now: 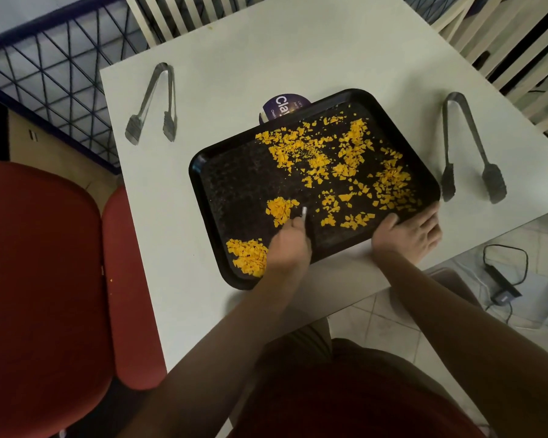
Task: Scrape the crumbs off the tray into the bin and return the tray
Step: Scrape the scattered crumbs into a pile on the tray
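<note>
A black tray (234, 178) lies tilted on the white table (266, 52), strewn with yellow crumbs (351, 153), thickest over its far and right parts. Two gathered heaps lie near the tray's left front corner. My left hand (290, 245) grips a small white scraper (304, 212) over the tray, its tip beside one heap. My right hand (414, 232) rests on the tray's right front rim, its fingers spread along the edge. No bin shows in this view.
Two metal tongs lie on the table, one at the left (154, 104) and one at the right (470, 147). A purple round label (279, 107) peeks from under the tray's far edge. Red chairs (45, 279) stand at the left; a cable and adapter (503, 279) lie on the floor.
</note>
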